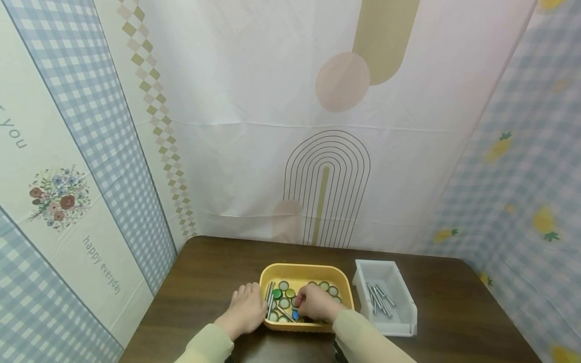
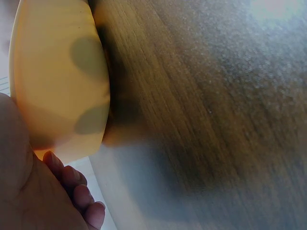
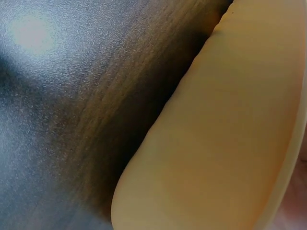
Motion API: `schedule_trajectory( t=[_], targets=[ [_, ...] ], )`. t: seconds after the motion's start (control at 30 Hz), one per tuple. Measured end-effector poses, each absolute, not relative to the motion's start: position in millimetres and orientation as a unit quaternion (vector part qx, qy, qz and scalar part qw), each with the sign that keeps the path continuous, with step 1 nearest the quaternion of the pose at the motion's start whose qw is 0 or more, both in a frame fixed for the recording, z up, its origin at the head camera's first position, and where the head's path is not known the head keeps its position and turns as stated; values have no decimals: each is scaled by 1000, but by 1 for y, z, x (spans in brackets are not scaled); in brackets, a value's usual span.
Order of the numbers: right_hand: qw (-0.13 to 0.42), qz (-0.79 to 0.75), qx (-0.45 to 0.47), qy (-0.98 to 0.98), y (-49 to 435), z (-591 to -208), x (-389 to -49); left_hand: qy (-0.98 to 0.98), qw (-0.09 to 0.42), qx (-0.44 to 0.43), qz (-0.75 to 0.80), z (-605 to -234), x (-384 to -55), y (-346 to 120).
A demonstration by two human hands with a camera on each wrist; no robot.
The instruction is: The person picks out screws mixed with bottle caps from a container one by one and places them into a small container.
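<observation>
1 left grip (image 1: 246,307) relaxed against 1 yellow tray (image 1: 304,273), 1 right grip (image 1: 316,302) inside, hold unclear

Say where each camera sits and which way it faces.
Head: on the head, facing forward and down at brown table, yellow tray, white bin; left hand, right hand and sleeves show.
Left wrist: on that wrist, facing the tray's outer wall and table; part of the left hand shows.
Right wrist: on that wrist, facing the tray's outer wall and table; a sliver of right hand shows.
Both wrist views share tray and table.
</observation>
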State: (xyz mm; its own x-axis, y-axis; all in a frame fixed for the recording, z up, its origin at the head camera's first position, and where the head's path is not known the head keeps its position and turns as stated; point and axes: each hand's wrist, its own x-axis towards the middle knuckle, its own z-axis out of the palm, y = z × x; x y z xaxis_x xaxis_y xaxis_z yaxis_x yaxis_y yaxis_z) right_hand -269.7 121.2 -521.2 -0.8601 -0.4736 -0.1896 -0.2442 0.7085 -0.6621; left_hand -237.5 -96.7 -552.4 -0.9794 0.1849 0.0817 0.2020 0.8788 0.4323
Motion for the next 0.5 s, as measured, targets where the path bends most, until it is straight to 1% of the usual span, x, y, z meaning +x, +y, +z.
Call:
schedule_trajectory(
  t=[0.2,0.37,0.5],
  targets=[
    [159,-332,-199,908,128,-521,-272,-969,6,-95,-229,-548,-237,-96],
    [125,-352,-199,906,140,-521,-278,-969,3,-95,-228,-547,-238,-96],
    [95,-345,-206,911,149,-520,-283,-969,18,-99,-224,-553,-240,-97]
  ],
)
